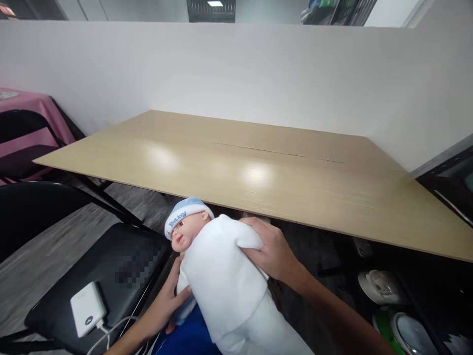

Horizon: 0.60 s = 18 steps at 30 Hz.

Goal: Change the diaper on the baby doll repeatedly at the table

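Note:
A baby doll (225,271) in white clothes and a blue-and-white knit cap (189,213) lies tilted across my lap, its head toward the upper left. My right hand (271,249) pinches the white cloth at the doll's arm on the right. On the other side, my left hand (172,291) grips the doll's side below its head, thumb on the white clothing. Part of that hand's fingers is hidden behind the doll. Blue cloth (188,335) shows beneath the doll.
A wooden table (236,162) stands just beyond the doll, against a white wall (236,74). To the left, a black chair (121,246) carries a white power bank (87,308) with a cable. Containers (410,330) sit under the table at the lower right.

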Available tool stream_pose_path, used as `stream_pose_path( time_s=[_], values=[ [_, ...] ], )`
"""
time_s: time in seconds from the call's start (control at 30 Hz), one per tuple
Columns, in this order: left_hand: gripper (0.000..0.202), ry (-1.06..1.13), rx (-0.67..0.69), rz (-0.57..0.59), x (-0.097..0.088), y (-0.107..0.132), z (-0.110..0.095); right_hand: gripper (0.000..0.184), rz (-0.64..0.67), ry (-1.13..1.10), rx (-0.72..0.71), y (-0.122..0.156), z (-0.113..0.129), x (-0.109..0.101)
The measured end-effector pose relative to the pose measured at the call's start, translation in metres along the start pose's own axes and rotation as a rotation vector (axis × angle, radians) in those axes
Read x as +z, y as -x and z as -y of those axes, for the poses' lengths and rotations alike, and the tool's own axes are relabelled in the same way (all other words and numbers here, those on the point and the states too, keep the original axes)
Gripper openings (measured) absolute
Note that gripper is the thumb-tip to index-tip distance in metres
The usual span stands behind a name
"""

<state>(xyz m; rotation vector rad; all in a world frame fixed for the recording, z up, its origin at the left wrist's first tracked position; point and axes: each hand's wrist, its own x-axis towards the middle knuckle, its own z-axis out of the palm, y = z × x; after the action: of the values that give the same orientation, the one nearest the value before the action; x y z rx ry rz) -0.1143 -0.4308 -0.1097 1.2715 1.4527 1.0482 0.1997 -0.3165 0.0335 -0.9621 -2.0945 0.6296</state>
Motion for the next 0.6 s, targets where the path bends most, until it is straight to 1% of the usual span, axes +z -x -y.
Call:
stream_pose_path(
  time_s=[0.1, 0.17, 0.23, 0.33, 0.4, 0.5, 0.6],
  values=[
    [0.082, -0.026, 0.061, 0.156, -0.002, -0.012, -0.032, 0.029, -0.050, 0.059, 0.066, 0.008, 0.003, -0.024],
    [0.086, -0.025, 0.116, 0.268, -0.001, -0.028, -0.058, 0.031, -0.082, 0.105, 0.132, 0.014, 0.002, -0.040],
    [0.086, -0.080, 0.189, 0.339, 0.002, -0.047, -0.082, 0.032, -0.114, 0.157, 0.217, 0.020, -0.002, -0.055],
    [0.078, -0.260, 0.279, 0.363, 0.012, -0.081, -0.113, 0.032, -0.167, 0.239, 0.369, 0.025, -0.014, -0.071],
    [0.073, -0.382, 0.308, 0.369, 0.019, -0.103, -0.128, 0.032, -0.183, 0.277, 0.466, 0.026, -0.026, -0.079],
    [0.073, -0.562, 0.371, 0.305, 0.028, -0.135, -0.142, 0.035, -0.181, 0.330, 0.579, 0.022, -0.049, -0.086],
    [0.073, -0.698, 0.464, 0.228, 0.031, -0.163, -0.151, 0.039, -0.181, 0.391, 0.652, 0.014, -0.071, -0.091]
  ],
)
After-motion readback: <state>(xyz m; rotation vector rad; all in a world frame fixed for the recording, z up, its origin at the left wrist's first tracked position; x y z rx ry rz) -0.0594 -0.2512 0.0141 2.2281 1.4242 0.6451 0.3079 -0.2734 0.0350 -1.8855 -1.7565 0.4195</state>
